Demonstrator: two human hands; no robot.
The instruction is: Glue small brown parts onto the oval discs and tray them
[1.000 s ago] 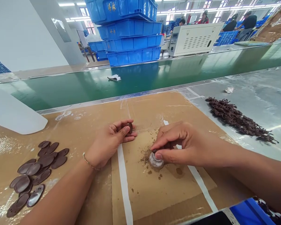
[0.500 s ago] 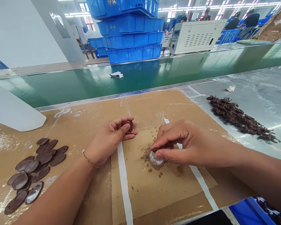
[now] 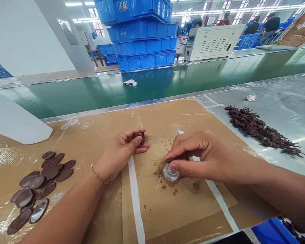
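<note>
My left hand (image 3: 128, 145) is closed, with a small dark-brown oval sole (image 3: 142, 138) pinched upright between thumb and fingers above the cardboard. To its right, my right hand (image 3: 193, 154) pinches a small dark-brown piece (image 3: 169, 160); most of it is hidden by the fingers, so its exact kind is unclear. That piece is at the upper rim of a little round clear dish (image 3: 170, 174), which has something whitish or clear in it. Whether the two touch I cannot tell. Brown stains and drops surround the dish. Several more oval soles with small holes (image 3: 51, 173) lie loosely piled at the left.
A heap of thin dark-brown strap-like pieces (image 3: 264, 130) lies on the grey table at right. A white plastic container (image 3: 20, 118) stands at left. Beyond run a green belt (image 3: 91, 91), stacked blue crates (image 3: 146, 45) and a beige machine (image 3: 213, 42). A blue bin (image 3: 271, 232) is at lower right.
The view has shifted slightly, so everything sits a little lower and to the right. Both hands keep their grips; the right fingertips now uncover a bit more of the dish.
</note>
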